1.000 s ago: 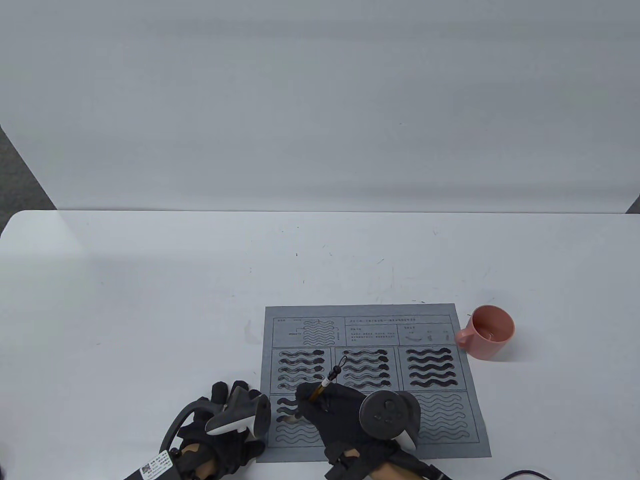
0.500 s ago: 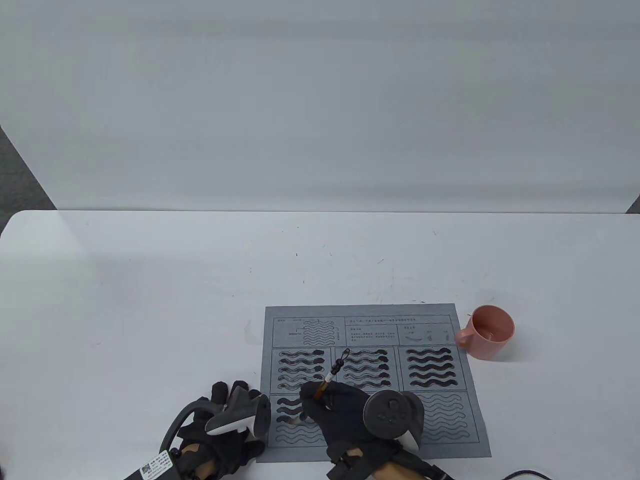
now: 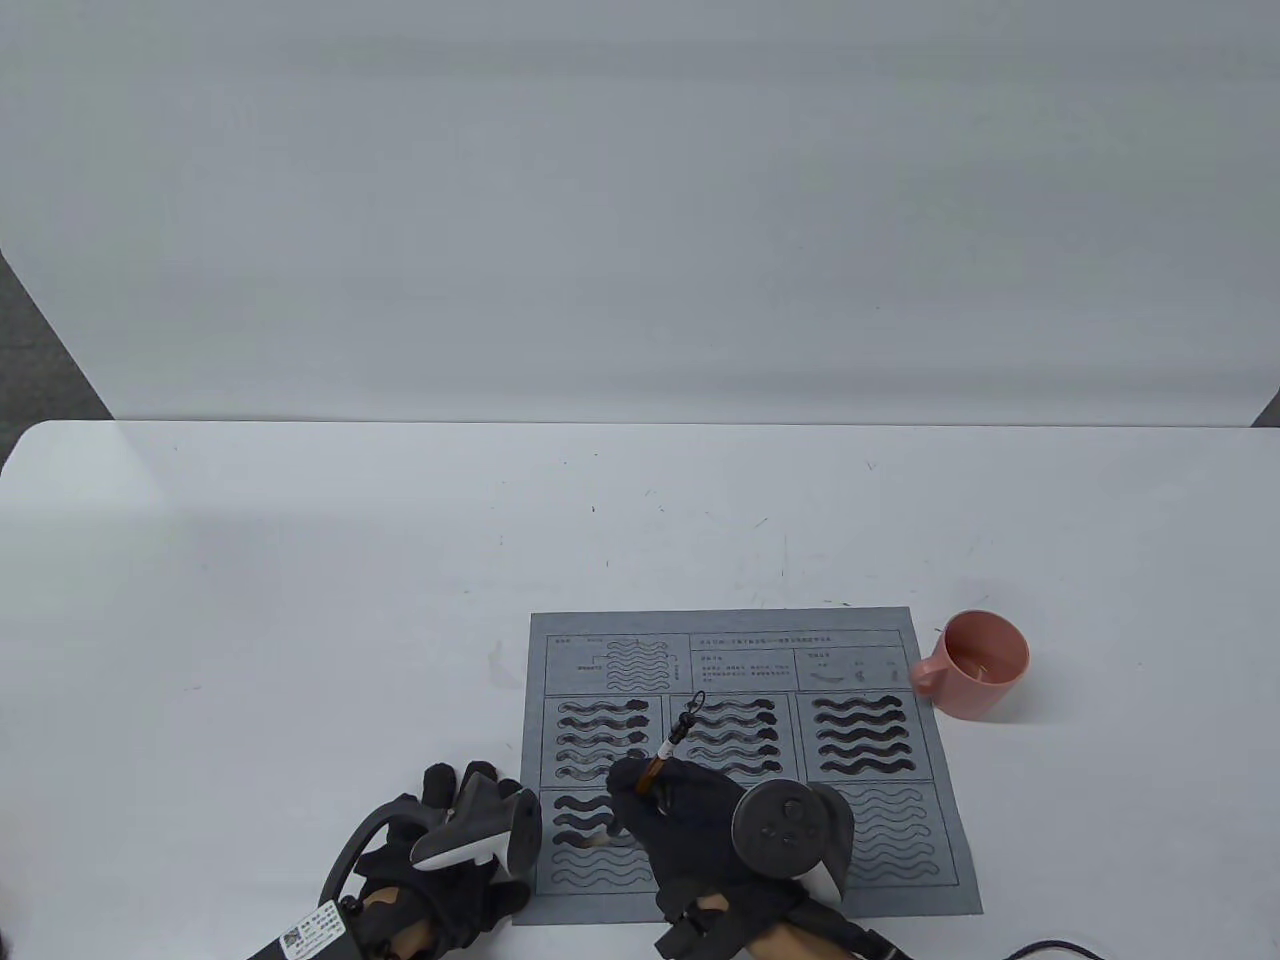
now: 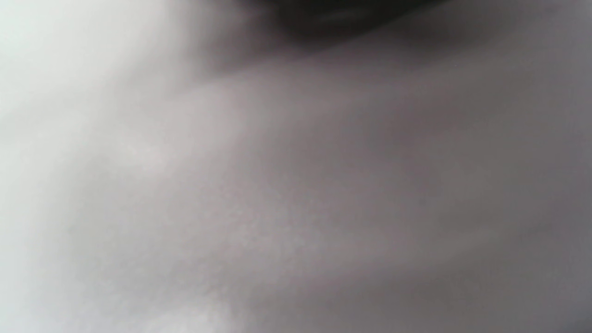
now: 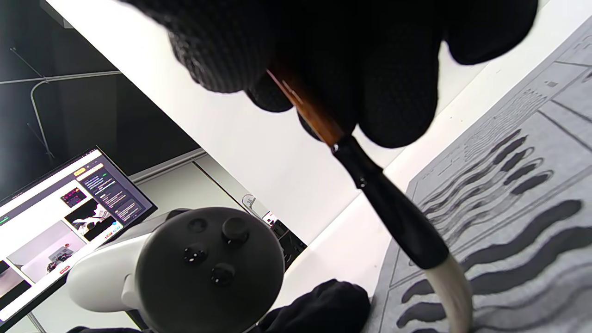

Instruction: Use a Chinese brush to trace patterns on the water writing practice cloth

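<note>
Pinching the brush (image 5: 323, 125) between gloved fingertips, the right hand (image 3: 700, 820) leans its long axis up and away, the top end over the middle panels, the pale tip (image 5: 451, 291) bent down-left onto the cloth (image 3: 900, 790), lower-left panel. Untraced waves run rightward. The left hand (image 3: 460, 840) rests at the cloth's left edge; its grip I cannot tell.

I see grey cloth (image 3: 745, 760), black wavy strokes | brush (image 5: 370, 185) brown shaft, black ferrule, white tip | my gloves black | pink mug (image 3: 975, 677) | white table (image 3: 300, 600)
</note>
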A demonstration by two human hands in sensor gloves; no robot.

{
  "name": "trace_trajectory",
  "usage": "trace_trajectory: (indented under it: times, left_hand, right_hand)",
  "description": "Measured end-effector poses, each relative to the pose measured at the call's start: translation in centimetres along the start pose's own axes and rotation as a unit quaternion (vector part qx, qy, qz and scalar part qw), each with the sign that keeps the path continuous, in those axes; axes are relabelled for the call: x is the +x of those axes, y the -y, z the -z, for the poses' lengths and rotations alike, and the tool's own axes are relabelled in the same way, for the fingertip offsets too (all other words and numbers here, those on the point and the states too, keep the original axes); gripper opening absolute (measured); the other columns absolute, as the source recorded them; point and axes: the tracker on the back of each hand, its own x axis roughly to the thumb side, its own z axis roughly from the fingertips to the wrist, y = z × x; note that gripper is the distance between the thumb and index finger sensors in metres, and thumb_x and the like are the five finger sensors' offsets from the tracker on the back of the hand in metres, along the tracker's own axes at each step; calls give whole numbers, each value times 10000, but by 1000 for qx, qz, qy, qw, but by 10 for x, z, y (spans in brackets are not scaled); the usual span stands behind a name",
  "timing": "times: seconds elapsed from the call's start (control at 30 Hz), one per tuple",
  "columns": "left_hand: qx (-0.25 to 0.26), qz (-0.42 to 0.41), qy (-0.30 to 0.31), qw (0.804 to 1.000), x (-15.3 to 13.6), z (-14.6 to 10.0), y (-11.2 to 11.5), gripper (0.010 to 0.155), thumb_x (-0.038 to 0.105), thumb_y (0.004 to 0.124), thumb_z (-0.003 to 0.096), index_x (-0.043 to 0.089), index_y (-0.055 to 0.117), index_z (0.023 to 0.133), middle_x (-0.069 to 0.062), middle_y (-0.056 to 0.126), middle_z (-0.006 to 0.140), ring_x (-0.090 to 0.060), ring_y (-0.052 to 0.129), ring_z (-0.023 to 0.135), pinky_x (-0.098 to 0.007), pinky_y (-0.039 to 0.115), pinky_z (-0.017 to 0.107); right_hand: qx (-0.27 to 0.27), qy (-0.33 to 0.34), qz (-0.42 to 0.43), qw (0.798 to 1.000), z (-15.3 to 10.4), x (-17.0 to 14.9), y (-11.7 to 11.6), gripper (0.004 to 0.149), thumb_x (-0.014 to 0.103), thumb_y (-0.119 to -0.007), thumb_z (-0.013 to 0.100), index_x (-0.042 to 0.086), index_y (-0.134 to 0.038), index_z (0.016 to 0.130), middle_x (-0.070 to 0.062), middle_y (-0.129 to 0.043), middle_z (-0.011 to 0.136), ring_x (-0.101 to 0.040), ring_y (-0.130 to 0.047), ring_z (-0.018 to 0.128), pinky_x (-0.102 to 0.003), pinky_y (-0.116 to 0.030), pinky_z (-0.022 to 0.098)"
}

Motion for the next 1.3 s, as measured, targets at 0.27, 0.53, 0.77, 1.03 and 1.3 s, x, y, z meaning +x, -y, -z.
trace_trajectory:
  times: [0.27, 0.53, 0.77, 1.03, 1.3]
  left_hand:
    - [0, 0, 0, 1000, 0, 0, 0, 931, 632, 383, 303, 307, -275, 875, -66, -288, 999, -477, -129, 1025, -688, 180, 780]
    - [0, 0, 0, 1000, 0, 0, 0, 931, 632, 383, 303, 307, -276, 875, -67, -289, 999, -477, -130, 1024, -688, 180, 780]
    - [0, 0, 0, 1000, 0, 0, 0, 931, 632, 383, 303, 306, -275, 876, -67, -289, 999, -478, -129, 1024, -687, 180, 780]
    - [0, 0, 0, 1000, 0, 0, 0, 932, 632, 384, 303, 306, -275, 876, -68, -288, 999, -478, -129, 1024, -688, 180, 779]
    - [0, 0, 0, 1000, 0, 0, 0, 932, 632, 383, 303, 306, -276, 876, -68, -289, 999, -478, -130, 1024, -688, 180, 779]
  right_hand:
    - [-9, -6, -4, 1000, 0, -1, 2, 358, 290, -789, 476, 120, -838, 787, -150, -969, 752, -396, -967, 617, -661, -676, 526]
    - [-20, -10, -10, 1000, 0, -2, 5, 356, 296, -796, 478, 115, -846, 780, -154, -976, 736, -398, -971, 604, -663, -675, 524]
    - [-24, -10, -11, 1000, 0, -3, 6, 355, 310, -803, 482, 114, -854, 773, -159, -982, 722, -398, -974, 590, -664, -674, 523]
    - [-28, -12, -14, 999, 0, -3, 7, 356, 314, -804, 481, 109, -857, 768, -162, -985, 708, -397, -976, 574, -667, -672, 523]
    - [-30, -11, -18, 999, -1, -3, 8, 357, 313, -800, 479, 103, -860, 761, -165, -987, 696, -396, -976, 562, -669, -671, 521]
